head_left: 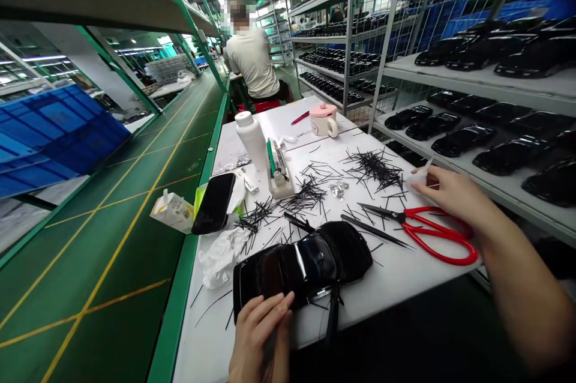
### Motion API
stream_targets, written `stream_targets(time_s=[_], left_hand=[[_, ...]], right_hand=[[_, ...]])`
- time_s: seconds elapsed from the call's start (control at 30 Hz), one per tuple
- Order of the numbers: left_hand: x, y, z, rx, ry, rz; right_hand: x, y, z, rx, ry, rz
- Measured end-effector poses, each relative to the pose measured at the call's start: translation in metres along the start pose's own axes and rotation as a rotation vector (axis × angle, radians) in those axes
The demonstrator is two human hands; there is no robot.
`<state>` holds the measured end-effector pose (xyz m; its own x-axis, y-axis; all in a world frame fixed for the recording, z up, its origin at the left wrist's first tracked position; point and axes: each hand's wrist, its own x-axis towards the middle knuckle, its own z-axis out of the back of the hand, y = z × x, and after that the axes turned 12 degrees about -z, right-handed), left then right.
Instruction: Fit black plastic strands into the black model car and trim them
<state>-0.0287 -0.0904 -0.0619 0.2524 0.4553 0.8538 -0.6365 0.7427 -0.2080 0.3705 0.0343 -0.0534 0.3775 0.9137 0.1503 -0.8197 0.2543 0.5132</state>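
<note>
A glossy black model car [310, 257] stands on the white table in front of me, its near door and far door swung out. My left hand [261, 338] rests against the car's near side at the left end, fingers stretched out and close together, not wrapped round it. At the table's right edge, my right hand [450, 188] pinches a small white bottle with a thin nozzle [419, 177]. Red-handled scissors [438, 233] lie just below that hand. Dark tweezers [375, 230] lie between the scissors and the car.
Black strips [375, 167] lie scattered in piles around small silvery parts [338, 189]. A phone [215, 203], crumpled tissue [222, 257], drink carton [173, 210], white bottle [251, 137] and pink-lidded mug [323, 119] stand about. A green conveyor [112, 221] runs left; car-filled racks [472, 86] stand right. Someone sits ahead [252, 59].
</note>
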Motion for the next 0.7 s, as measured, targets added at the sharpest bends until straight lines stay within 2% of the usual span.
stream_targets(time_s=[0.1, 0.23, 0.3, 0.37, 0.47, 0.6, 0.7], left_hand=[[0.009, -0.005, 0.002, -0.048, 0.081, -0.028], [0.021, -0.010, 0.005, -0.089, 0.221, -0.062], [0.023, -0.011, 0.006, -0.087, 0.256, -0.037], [0.023, -0.012, 0.007, -0.085, 0.263, 0.007], [0.020, -0.015, 0.006, -0.118, 0.246, 0.098], [0.018, -0.024, 0.005, -0.200, 0.186, 0.334], [0.017, -0.029, 0.005, -0.212, 0.133, 0.455]], right_hand=[[-0.007, -0.007, 0.004, -0.020, 0.066, -0.069], [-0.031, -0.010, 0.011, -0.010, 0.005, -0.112], [-0.049, -0.006, 0.008, 0.057, 0.063, -0.001], [-0.066, 0.003, -0.002, 0.115, 0.183, 0.197], [-0.081, 0.014, -0.019, 0.092, 0.274, 0.421], [-0.080, 0.021, -0.024, 0.054, 0.232, 0.507], [-0.077, 0.027, -0.014, 0.152, 0.259, 0.447]])
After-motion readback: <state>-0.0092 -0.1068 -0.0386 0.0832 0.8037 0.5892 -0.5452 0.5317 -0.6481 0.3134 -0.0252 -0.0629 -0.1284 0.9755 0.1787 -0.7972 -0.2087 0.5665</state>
